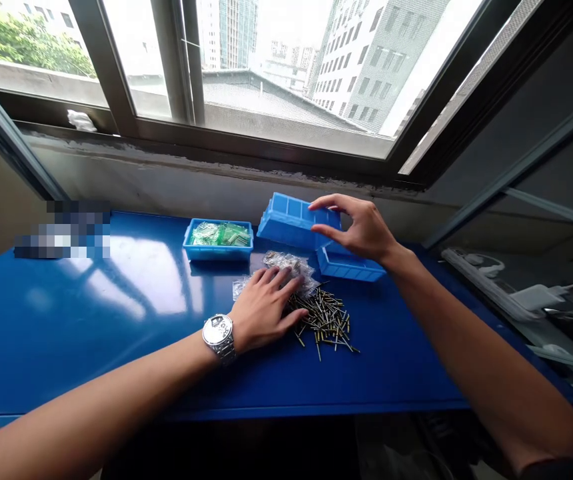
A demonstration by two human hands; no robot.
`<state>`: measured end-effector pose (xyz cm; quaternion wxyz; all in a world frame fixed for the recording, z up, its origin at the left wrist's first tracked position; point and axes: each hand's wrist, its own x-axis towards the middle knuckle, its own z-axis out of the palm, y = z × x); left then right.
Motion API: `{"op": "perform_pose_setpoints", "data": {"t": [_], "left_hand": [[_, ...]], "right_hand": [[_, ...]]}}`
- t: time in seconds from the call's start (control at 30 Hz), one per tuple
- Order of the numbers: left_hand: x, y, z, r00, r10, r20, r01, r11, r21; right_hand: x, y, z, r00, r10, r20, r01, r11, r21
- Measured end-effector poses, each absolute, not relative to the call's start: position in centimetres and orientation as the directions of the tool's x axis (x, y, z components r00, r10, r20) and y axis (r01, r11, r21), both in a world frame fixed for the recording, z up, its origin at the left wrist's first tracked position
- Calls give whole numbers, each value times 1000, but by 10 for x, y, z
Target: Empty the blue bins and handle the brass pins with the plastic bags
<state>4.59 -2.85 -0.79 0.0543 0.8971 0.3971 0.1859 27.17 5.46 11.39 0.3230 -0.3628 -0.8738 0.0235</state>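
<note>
I read this as the emptying step: my right hand (361, 230) grips an upturned blue bin (294, 220) by its far end, fingers over the top and thumb on the side wall, holding it tilted with one edge propped on a second bin (349, 265) that sits on the desk (91, 313). Below and just in front lies a pile of small brass pins (324, 320), with clear plastic bags (291, 267) between the pile and the bins. My left hand (266, 307) lies flat and open, palm down, fingers spread across the bags and the near edge of the pins, gripping nothing; a wristwatch (219, 333) shows on that wrist. Both forearms reach forward, the right raised, the left low along the desk. I judge the next move calls for a steady hold so the bin does not slip. A tray (218, 250) of green parts stands apart to the left.
</note>
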Motion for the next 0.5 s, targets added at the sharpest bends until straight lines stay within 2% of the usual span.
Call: {"op": "perform_pose_setpoints", "data": {"t": [0.1, 0.2, 0.5], "left_hand": [[46, -29, -4, 610, 733, 301, 692, -678, 247], [45, -28, -1, 607, 726, 323, 680, -685, 262], [43, -30, 6, 596, 699, 395, 642, -710, 288]], "right_hand": [[273, 90, 109, -483, 712, 509, 622, 689, -373], [273, 127, 94, -512, 778, 364, 608, 628, -486], [270, 165, 50, -580, 796, 172, 683, 591, -429]]}}
